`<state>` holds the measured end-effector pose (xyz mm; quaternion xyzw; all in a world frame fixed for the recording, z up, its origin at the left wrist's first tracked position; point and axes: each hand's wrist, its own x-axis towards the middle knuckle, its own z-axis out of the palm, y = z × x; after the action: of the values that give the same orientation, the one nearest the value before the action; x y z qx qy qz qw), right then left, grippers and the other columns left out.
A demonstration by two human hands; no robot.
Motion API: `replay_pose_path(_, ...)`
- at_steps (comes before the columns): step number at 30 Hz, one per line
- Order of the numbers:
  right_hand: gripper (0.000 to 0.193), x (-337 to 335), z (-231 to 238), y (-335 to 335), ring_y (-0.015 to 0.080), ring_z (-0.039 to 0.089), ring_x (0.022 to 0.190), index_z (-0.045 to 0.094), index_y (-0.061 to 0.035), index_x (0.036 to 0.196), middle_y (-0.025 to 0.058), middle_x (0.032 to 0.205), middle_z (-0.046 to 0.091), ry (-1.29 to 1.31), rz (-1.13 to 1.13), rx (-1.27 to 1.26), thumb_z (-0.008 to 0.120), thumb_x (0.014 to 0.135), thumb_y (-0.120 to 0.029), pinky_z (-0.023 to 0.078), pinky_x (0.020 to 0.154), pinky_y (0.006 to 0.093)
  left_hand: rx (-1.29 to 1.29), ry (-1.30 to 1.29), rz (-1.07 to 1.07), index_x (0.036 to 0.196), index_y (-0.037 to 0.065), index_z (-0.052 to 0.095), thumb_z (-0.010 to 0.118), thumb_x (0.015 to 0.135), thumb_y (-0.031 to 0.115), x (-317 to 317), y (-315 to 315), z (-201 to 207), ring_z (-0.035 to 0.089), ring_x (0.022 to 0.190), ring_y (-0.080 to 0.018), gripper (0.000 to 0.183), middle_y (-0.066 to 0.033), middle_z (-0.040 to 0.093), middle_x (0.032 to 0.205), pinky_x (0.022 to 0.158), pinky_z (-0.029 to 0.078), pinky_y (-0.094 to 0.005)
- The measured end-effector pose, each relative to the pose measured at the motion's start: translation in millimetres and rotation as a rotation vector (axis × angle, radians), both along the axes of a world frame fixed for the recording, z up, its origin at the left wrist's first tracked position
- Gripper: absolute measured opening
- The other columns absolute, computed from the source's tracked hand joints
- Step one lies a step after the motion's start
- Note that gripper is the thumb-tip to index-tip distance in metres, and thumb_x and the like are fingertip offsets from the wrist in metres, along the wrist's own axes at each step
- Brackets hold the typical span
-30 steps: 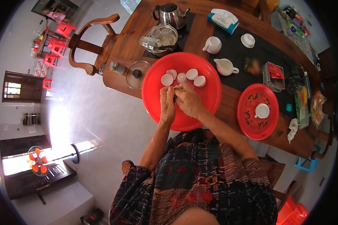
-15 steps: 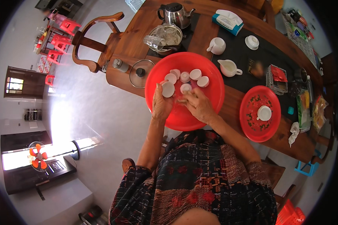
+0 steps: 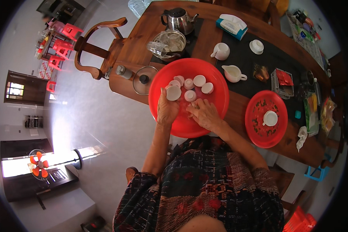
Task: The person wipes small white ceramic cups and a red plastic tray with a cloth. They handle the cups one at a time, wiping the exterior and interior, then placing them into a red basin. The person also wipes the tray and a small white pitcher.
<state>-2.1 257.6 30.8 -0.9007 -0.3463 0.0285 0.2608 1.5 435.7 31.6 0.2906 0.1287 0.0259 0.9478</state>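
Observation:
A small white teacup (image 3: 173, 92) is gripped in my left hand (image 3: 168, 110), its mouth tipped up over the left part of a red plastic basin (image 3: 219, 77). My right hand (image 3: 207, 115) hovers low over the basin's near right part, fingers curled together; whatever they pinch, if anything, is hidden. Just beyond its fingertips a white cup (image 3: 190, 96) stands bottom up. Further in the basin lie several more white cups, among them an upturned cup (image 3: 188, 84) and two cups on the right, one (image 3: 199, 80) behind the other (image 3: 207, 88).
Right of the basin is a red tray (image 3: 251, 127) with dark scraps and a white lidded cup (image 3: 270, 118). Beyond stand a white pitcher (image 3: 232, 73), a white teapot (image 3: 221, 51), a tissue pack (image 3: 232, 26) and a steel kettle (image 3: 180, 23). A glass lid (image 3: 144, 79) lies left.
My right hand has come slightly down and toward me, away from the upturned cup. My left hand still holds its teacup in nearly the same place. The view has shifted a little.

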Motion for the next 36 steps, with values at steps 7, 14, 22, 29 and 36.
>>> replay_pose_path(7, 0.048, 28, 24, -2, 0.0307, 0.052, 0.098, 0.055, -0.0134, 0.12, 0.0116, 0.11, 0.049, 0.142, -0.066, 0.58, 0.067, 0.074, -0.012, 0.046, 0.081, 0.0395, -0.21, -0.03, -0.194, 0.122, 0.01, 0.05, 0.049, 0.095, 0.04, -5, -2, -17, 0.055, 0.103, -0.0203, 0.04, -0.0059, 0.056, 0.118, 0.083, 0.047, -0.0344)
replay_pose_path(14, 0.039, 18, 42, 8, 0.0262, 0.055, 0.095, 0.058, -0.011, 0.112, 0.0104, 0.1, 0.051, -0.155, 0.005, 0.482, 0.068, 0.074, -0.014, 0.05, 0.076, 0.0358, 0.064, -0.168, -0.288, 0.121, 0.007, 0.049, 0.055, 0.093, 0.025, -16, -8, -28, 0.052, 0.113, -0.0225, 0.034, -0.0068, 0.056, 0.118, 0.098, 0.041, -0.0383)
replay_pose_path(22, 0.029, 23, 26, -39, 0.0282, 0.061, 0.081, 0.059, -0.0062, 0.106, 0.0112, 0.093, 0.052, -0.273, -0.289, 0.557, 0.058, 0.077, -0.001, 0.052, 0.068, 0.0351, 0.213, -0.034, -0.313, 0.116, 0.007, 0.05, 0.056, 0.093, 0.019, -9, -27, -9, 0.054, 0.107, -0.0193, 0.027, -0.0066, 0.056, 0.117, 0.087, 0.045, -0.0331)
replay_pose_path(29, 0.014, 34, -5, -189, 0.025, 0.055, 0.082, 0.065, -0.0148, 0.082, 0.0018, 0.081, 0.06, -0.322, -0.663, -0.063, 0.058, 0.072, -0.008, 0.037, 0.069, 0.0413, 0.808, 0.158, -0.245, 0.107, 0.004, 0.055, 0.062, 0.089, 0.015, -13, -23, -34, 0.057, 0.088, -0.0083, 0.022, -0.0021, 0.06, 0.102, 0.07, 0.047, -0.0218)
replay_pose_path(36, 0.012, 39, -43, -231, 0.0245, 0.058, 0.082, 0.068, -0.0191, 0.073, 0.0026, 0.076, 0.066, -0.106, -0.587, -0.489, 0.061, 0.069, -0.011, 0.034, 0.073, 0.046, 1.537, -0.186, -0.214, 0.109, 0.004, 0.059, 0.062, 0.085, 0.013, -17, -10, -79, 0.056, 0.095, -0.024, 0.026, -0.0103, 0.058, 0.105, 0.082, 0.045, -0.0355)
